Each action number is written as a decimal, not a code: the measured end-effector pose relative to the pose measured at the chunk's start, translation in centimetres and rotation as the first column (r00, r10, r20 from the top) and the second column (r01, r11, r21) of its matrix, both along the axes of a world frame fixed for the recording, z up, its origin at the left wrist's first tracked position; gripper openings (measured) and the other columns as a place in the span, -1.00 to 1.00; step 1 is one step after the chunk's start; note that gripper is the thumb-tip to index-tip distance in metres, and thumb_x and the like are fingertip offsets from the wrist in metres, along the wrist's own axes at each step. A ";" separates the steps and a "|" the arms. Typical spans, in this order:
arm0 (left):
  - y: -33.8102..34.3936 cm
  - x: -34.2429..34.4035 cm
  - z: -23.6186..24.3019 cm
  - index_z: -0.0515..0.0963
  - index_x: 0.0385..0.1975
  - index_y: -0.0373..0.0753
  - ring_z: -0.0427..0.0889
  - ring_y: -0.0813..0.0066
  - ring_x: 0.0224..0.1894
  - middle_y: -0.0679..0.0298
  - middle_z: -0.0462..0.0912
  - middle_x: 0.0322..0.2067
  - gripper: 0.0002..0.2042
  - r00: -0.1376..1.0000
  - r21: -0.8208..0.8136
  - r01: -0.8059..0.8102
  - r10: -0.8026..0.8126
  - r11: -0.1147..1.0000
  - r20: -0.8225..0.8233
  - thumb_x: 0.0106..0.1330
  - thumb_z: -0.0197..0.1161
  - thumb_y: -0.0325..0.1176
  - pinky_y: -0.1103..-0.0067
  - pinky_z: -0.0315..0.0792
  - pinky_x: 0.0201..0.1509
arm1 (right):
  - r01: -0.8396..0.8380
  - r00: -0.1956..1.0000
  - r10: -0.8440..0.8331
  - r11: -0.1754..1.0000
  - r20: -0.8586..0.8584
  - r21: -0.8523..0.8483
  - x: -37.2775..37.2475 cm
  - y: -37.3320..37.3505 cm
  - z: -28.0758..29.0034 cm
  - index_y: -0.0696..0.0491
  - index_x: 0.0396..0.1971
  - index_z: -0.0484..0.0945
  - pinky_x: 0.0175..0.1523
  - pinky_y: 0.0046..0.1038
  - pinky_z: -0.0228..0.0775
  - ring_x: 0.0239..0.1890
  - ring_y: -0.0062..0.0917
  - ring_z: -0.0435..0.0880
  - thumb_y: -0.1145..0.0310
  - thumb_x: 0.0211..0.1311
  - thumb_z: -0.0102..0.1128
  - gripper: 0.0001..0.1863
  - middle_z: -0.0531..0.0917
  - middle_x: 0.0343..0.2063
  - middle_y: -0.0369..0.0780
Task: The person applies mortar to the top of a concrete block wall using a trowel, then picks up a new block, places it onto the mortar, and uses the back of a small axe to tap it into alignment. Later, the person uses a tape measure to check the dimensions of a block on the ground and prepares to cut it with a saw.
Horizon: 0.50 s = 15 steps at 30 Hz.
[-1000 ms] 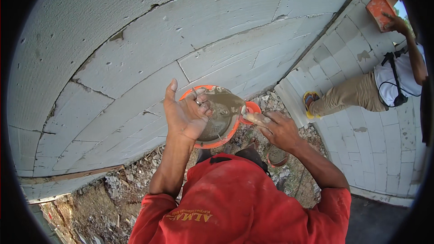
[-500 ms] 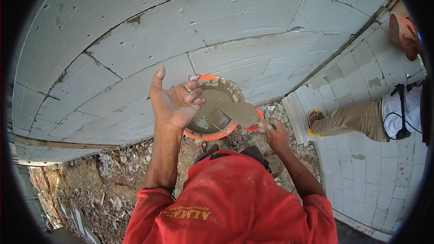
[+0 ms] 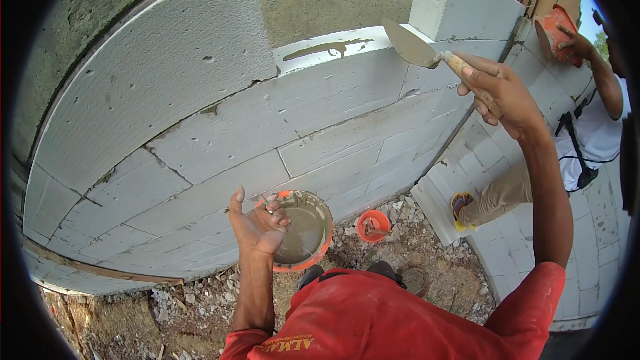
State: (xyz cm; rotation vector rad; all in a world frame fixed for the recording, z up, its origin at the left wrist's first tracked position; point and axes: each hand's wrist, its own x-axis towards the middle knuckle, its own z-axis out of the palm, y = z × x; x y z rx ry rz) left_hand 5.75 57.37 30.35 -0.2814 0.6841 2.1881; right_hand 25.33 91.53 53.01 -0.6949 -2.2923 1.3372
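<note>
My left hand [image 3: 262, 225] has its fingers curled round the thin wire handle of an orange-rimmed bucket [image 3: 300, 237] of wet grey mortar, hanging just right of it. My right hand [image 3: 497, 93] is raised, gripping the wooden handle of a trowel [image 3: 410, 44]. The mortar-covered blade is beside the top edge of the pale block wall [image 3: 287, 130], where a grey smear lies on a white ledge [image 3: 379, 33] between two raised blocks.
A small orange bucket [image 3: 379, 217] stands on rubble ground [image 3: 460, 273] below. At the right, another person [image 3: 587, 127] holds an orange container [image 3: 553, 30] against a second block wall [image 3: 567, 247] meeting the first in a corner.
My right hand and trowel have moved from over the mortar bucket up and right to the ledge. The view now takes in more of the wall top, and the bucket appears lower.
</note>
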 end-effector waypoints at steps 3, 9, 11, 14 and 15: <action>0.6 -0.6 -1.3 0.37 -0.18 -0.40 0.21 0.53 -0.61 0.38 0.32 -0.57 -0.29 0.996 -0.058 0.037 -0.032 0.998 0.086 0.12 0.16 0.29 0.52 0.10 -0.33 | 0.072 0.990 -0.082 0.994 0.117 0.087 -2.7 4.1 4.3 0.14 0.23 0.47 -0.70 -0.67 0.10 -0.71 -0.75 0.29 0.19 0.36 0.08 -0.48 0.50 -0.48 -0.30; -0.4 -1.5 -4.0 0.40 -0.22 -0.37 0.19 0.52 -0.61 0.39 0.32 -0.58 -0.32 0.989 -0.088 0.080 -0.067 0.993 0.133 0.08 0.16 0.28 0.53 0.08 -0.30 | 0.028 0.929 -0.132 0.956 0.345 0.292 -6.6 0.9 5.2 0.15 0.16 0.55 -0.72 -0.62 0.06 -0.71 -0.76 0.25 0.23 0.29 0.10 -0.51 0.46 -0.55 -0.31; -0.4 -1.7 -4.5 0.41 -0.24 -0.34 0.19 0.52 -0.62 0.40 0.32 -0.58 -0.34 0.986 -0.084 0.090 -0.077 0.992 0.148 0.08 0.16 0.27 0.53 0.08 -0.31 | 0.024 0.954 -0.090 0.974 0.286 0.227 -6.5 0.1 4.5 0.14 0.18 0.53 -0.74 -0.63 0.06 -0.71 -0.76 0.25 0.24 0.30 0.09 -0.51 0.45 -0.55 -0.31; 0.3 -2.1 -4.7 0.41 -0.35 -0.24 0.19 0.49 -0.63 0.39 0.33 -0.61 -0.42 0.980 -0.086 0.107 -0.091 0.991 0.175 0.09 0.15 0.27 0.51 0.09 -0.31 | 0.019 0.962 -0.096 0.957 0.256 0.289 -6.6 -0.4 3.8 0.15 0.18 0.53 -0.76 -0.64 0.06 -0.71 -0.77 0.26 0.27 0.31 0.07 -0.52 0.45 -0.55 -0.32; 0.6 -2.1 -4.8 0.41 -0.43 -0.17 0.19 0.46 -0.64 0.38 0.32 -0.64 -0.47 0.976 -0.088 0.114 -0.095 0.990 0.195 0.10 0.14 0.27 0.50 0.08 -0.31 | 0.021 0.962 -0.096 0.959 0.257 0.282 -6.8 -0.5 4.0 0.15 0.18 0.53 -0.76 -0.64 0.06 -0.71 -0.77 0.26 0.27 0.31 0.07 -0.52 0.45 -0.55 -0.32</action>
